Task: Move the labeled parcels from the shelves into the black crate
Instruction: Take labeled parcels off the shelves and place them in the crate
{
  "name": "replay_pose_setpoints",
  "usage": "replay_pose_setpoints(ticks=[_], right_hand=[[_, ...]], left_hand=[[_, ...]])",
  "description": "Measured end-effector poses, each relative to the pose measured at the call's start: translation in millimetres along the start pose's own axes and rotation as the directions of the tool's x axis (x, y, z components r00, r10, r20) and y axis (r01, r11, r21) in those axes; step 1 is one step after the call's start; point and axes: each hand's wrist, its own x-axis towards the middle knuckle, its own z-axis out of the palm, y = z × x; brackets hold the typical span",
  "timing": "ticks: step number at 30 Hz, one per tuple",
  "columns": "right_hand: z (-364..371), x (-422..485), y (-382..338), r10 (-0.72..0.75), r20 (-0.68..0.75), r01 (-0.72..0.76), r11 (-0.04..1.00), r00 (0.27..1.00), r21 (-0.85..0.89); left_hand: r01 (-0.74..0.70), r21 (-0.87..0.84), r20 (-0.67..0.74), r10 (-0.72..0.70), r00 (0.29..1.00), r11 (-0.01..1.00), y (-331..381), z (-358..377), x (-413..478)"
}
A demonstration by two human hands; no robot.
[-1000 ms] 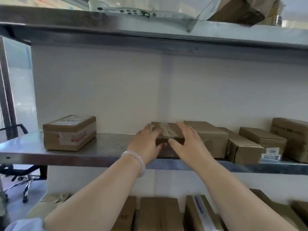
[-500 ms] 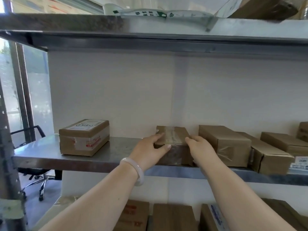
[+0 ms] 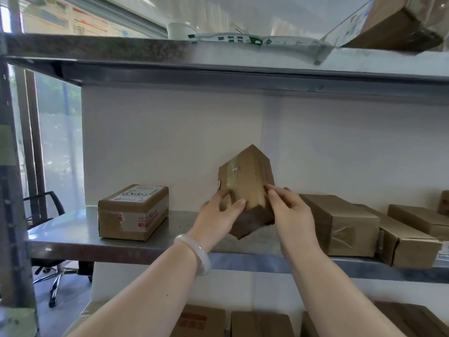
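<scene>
A brown taped cardboard parcel (image 3: 246,181) is tipped up on end above the metal middle shelf (image 3: 73,237), its far end pointing up. My left hand (image 3: 218,215) grips its left side and my right hand (image 3: 289,212) grips its right side. To the left on the same shelf sits a parcel with a white label on top (image 3: 133,211). The black crate is not in view.
Several plain brown parcels (image 3: 340,224) line the shelf to the right. The upper shelf (image 3: 218,66) carries a white mailer bag (image 3: 255,42) and a box (image 3: 398,23). More boxes (image 3: 260,323) lie on the shelf below. An office chair (image 3: 48,239) stands at the left.
Both hands have taken hold of the middle parcel and lifted it, tilting it up from lying flat on the shelf. The view has shifted left.
</scene>
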Motion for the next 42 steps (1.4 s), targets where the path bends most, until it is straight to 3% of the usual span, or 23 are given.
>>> replay_pose_setpoints(ticks=[5, 8, 11, 13, 15, 17, 20, 24, 29, 31, 34, 39, 42], right_hand=[[8.2, -1.4, 7.3, 0.087, 0.031, -0.089, 0.994, 0.996, 0.064], [10.4, -4.7, 3.5, 0.039, 0.046, -0.039, 0.999, 0.998, 0.006], [15.9, -11.1, 2.8, -0.017, 0.128, 0.021, 0.999, 0.992, -0.037], [21.2, -16.0, 4.7, -0.051, 0.145, 0.058, 0.997, 0.988, -0.044], [25.1, -19.5, 4.6, -0.036, 0.133, 0.034, 0.999, 0.99, 0.017], [26.0, -20.0, 2.5, -0.005, 0.14, -0.005, 0.997, 0.99, 0.074], [24.3, -15.9, -0.5, -0.016, 0.146, 0.014, 1.0, 0.989, 0.015], [25.6, -4.1, 7.9, 0.03, 0.133, 0.009, 0.958, 0.991, -0.288], [23.6, -2.4, 14.4, 0.218, 0.164, -0.188, 0.966, 0.962, -0.178], [22.2, -2.6, 17.5, 0.195, 0.146, -0.159, 0.961, 0.97, -0.225], [22.2, -3.7, 18.6, 0.117, 0.12, -0.08, 0.957, 0.986, -0.279], [22.2, -6.6, 19.1, 0.022, 0.136, 0.019, 0.956, 0.991, -0.293], [22.3, -7.7, 22.7, -0.009, 0.133, 0.045, 0.963, 0.991, -0.267]], left_hand=[[-0.018, 0.084, 0.113, 0.009, 0.994, 0.996, -4.6, -2.0, 2.5], [-0.02, 0.109, 0.071, 0.012, 0.997, 0.994, 1.2, -2.5, 1.2], [-0.095, -0.074, 0.071, 0.1, 0.992, 0.993, 3.9, -7.5, -0.9], [-0.151, -0.096, 0.09, 0.16, 0.983, 0.984, 4.5, -9.2, -4.0], [-0.173, -0.078, 0.019, 0.175, 0.984, 0.982, 1.5, -10.2, -4.2], [-0.146, -0.139, -0.039, 0.141, 0.989, 0.98, -1.5, -12.9, -4.3], [-0.041, -0.316, -0.009, 0.04, 0.999, 0.948, -4.3, -17.3, -6.6], [0.068, -0.544, 0.034, -0.06, 0.998, 0.836, -4.3, -19.3, -10.4], [0.082, -0.627, 0.068, -0.05, 0.996, 0.775, -6.9, -24.3, -9.9], [0.055, -0.559, 0.056, -0.028, 0.998, 0.827, -9.7, -24.0, -6.9], [-0.034, -0.31, -0.012, 0.031, 0.999, 0.95, -9.9, -23.3, -3.4], [-0.117, -0.002, -0.005, 0.117, 0.993, 0.993, -13.6, -24.8, 1.2], [-0.118, -0.028, -0.052, 0.116, 0.992, 0.993, -17.2, -26.9, 4.0]])
